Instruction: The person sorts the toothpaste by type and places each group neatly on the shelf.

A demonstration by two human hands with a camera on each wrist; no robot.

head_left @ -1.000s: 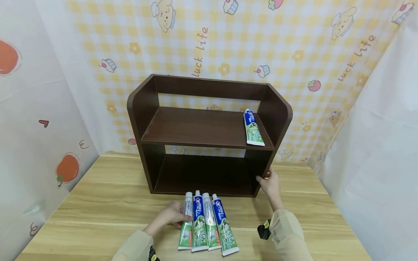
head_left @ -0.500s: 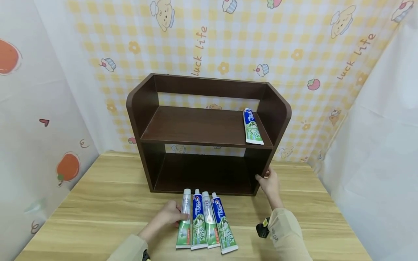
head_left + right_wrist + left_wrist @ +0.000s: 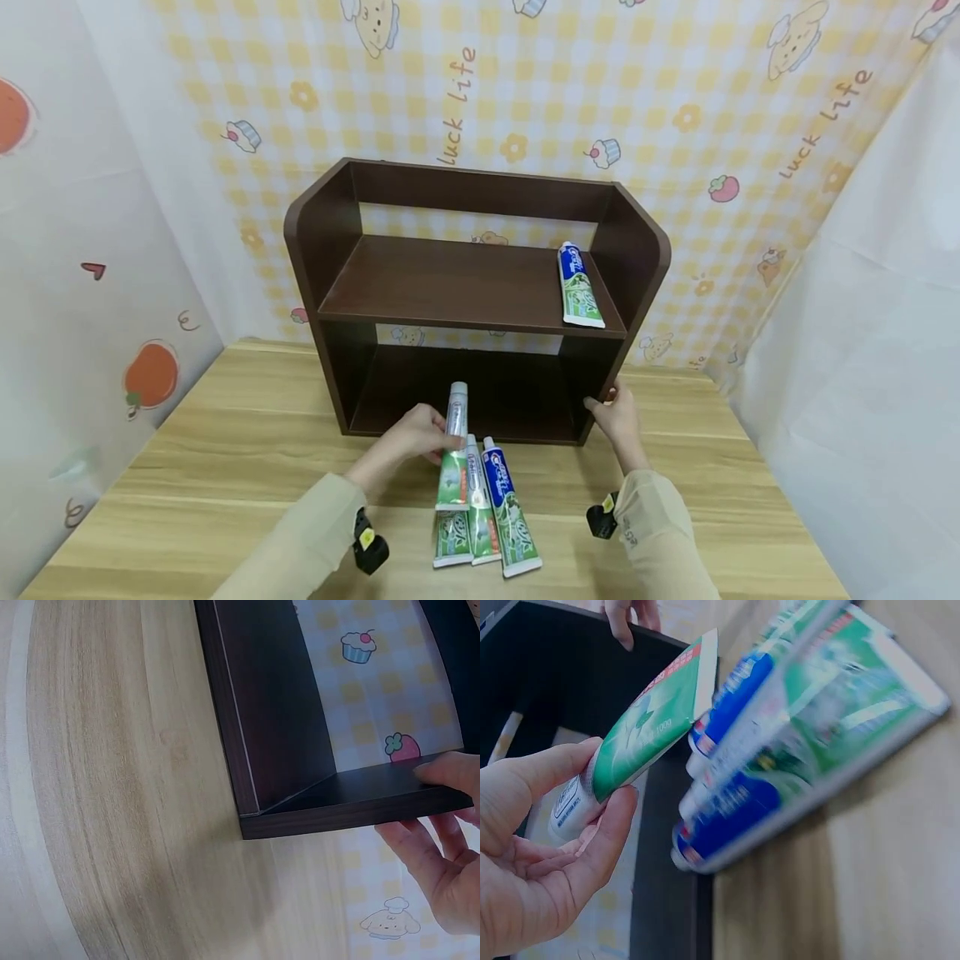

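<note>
Currently, the left hand [image 3: 415, 432] pinches a toothpaste tube [image 3: 453, 482] at six o'clock of the shelf [image 3: 450, 283], three other tubes [image 3: 512, 518] lying on the tabletop [image 3: 217, 483] toward five; the right hand [image 3: 621, 422] grips the shelf's side at four.

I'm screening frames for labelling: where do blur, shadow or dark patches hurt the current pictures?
Left wrist: the unheld tubes are smeared, while the held tube is sharper, its "100g" legible. Head: mostly crisp, but the lower compartment of the shelf unit sinks into near-black. Right wrist: a soft shadow darkens the tabletop by the unit's corner.
</note>
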